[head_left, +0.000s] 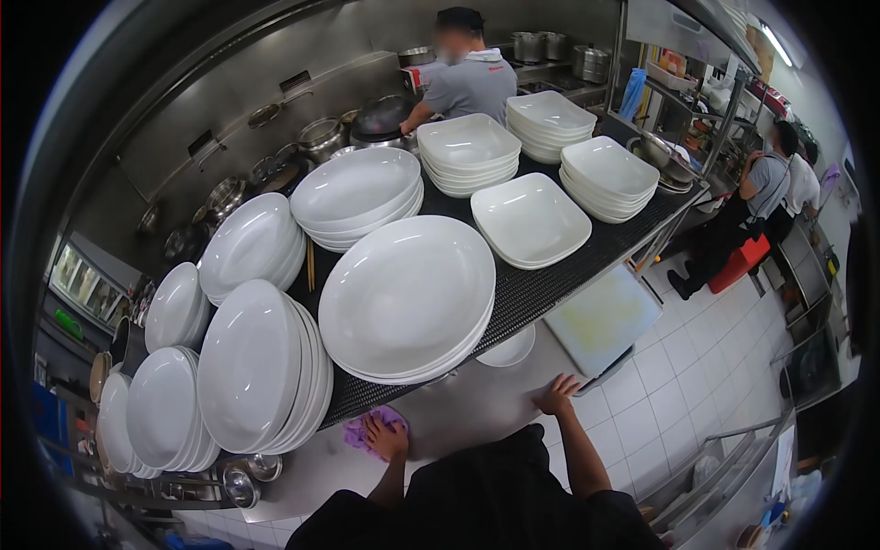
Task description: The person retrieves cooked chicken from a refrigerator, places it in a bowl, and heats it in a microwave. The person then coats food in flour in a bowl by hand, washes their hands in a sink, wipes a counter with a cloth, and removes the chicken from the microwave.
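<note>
My left hand (387, 437) presses down on a crumpled purple cloth (354, 434), fingers over it, on the steel counter (472, 394). My right hand (557, 395) holds nothing; its fingers are spread at the counter's right edge, just below a white cutting board (603, 319) with yellowish stains. A white bowl (510, 350) sits on the counter, partly hidden under the raised shelf. Above my hands, a stack of large oval white plates (408, 293) overhangs the shelf's front edge.
More oval plates (247, 367) and square white bowls (532, 218) stand in stacks along the dark shelf (605, 247). Ladles (241, 488) hang at lower left. A person (472, 82) works at woks behind; other people (768, 174) stand right, beside a red bin (741, 263).
</note>
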Motion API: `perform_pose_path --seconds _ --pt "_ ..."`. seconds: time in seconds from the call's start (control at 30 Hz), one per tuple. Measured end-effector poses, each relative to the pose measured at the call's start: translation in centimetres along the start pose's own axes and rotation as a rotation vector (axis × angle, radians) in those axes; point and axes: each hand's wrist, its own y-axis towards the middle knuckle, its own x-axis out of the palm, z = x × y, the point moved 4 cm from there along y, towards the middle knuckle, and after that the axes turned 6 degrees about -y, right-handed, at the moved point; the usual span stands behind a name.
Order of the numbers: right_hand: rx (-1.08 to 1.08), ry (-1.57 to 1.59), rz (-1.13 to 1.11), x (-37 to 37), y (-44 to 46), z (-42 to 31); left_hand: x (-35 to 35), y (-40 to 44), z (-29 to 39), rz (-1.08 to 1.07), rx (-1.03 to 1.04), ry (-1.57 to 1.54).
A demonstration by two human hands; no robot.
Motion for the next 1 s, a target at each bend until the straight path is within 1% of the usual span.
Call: perform_pose_path --seconds 0.37,0.47,1.0 --pt "0.033 -0.008 -0.070 -0.8 -0.8 -0.2 -0.3 -0.1 0.1 -0.014 0.008 -0.004" --pt "0.015 -0.013 -0.061 0.0 -0.4 0.1 -0.2 -0.2 0.0 -0.005 0.015 -0.010" --pt "-0.002 0.050 0.006 -0.6 -1.2 -0.1 -0.6 0.1 0.4 -0.015 0.000 -0.025"
